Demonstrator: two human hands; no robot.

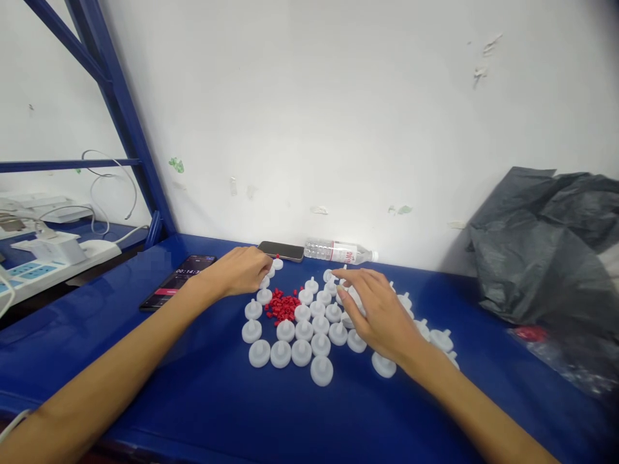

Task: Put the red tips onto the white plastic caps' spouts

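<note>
My left hand point(245, 270) is closed at the far left of a group of white plastic caps. Its fingertips face away, so whatever they hold is hidden. Close beside it stands a white cap with a red tip point(277, 262). My right hand point(376, 310) reaches over the right part of the group, palm down, thumb and fingers apart. Its index fingertip is next to a white nozzled cap point(329, 276); whether they touch I cannot tell. Between the caps lies a heap of small red pieces point(283, 307). Several white caps point(304, 330) stand nozzle up around it.
A phone showing a timer point(178, 282) lies on the blue table point(203, 386) at left. Along the wall rest a dark phone point(281, 251) and a clear bottle point(338, 251) on its side. A grey plastic bag point(536, 251) fills the right. Power strips point(43, 267) stand far left.
</note>
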